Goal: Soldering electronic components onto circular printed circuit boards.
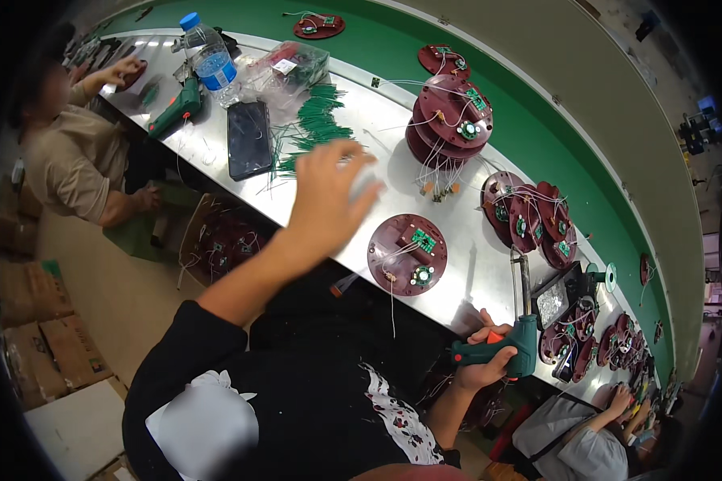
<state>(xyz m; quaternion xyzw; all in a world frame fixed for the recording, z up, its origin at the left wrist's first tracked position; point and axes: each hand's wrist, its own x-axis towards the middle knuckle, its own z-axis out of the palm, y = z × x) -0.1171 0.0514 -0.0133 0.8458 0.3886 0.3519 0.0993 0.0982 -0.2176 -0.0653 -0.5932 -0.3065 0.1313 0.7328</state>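
Note:
My left hand (329, 196) is raised over the metal worktop beside a pile of green wires (322, 116). Its fingers are apart and slightly blurred, and I see nothing held in them. In my right hand (489, 365), at the table's near edge, is a green soldering gun (523, 346) with an orange trigger, its long metal tip pointing away from me. Between my hands lies a round maroon disc (387, 240) carrying a small green circuit board, a round white part and thin white wires. Behind it stands a stack of similar discs (449, 104), wires hanging from it.
A black phone (249, 140), a water bottle (215, 68) and a clear plastic bag (285, 68) stand left. Another green tool (176, 108) lies near a co-worker (76, 160). More wired discs (529, 216), a black tray (555, 301) and a wire spool (610, 276) sit right.

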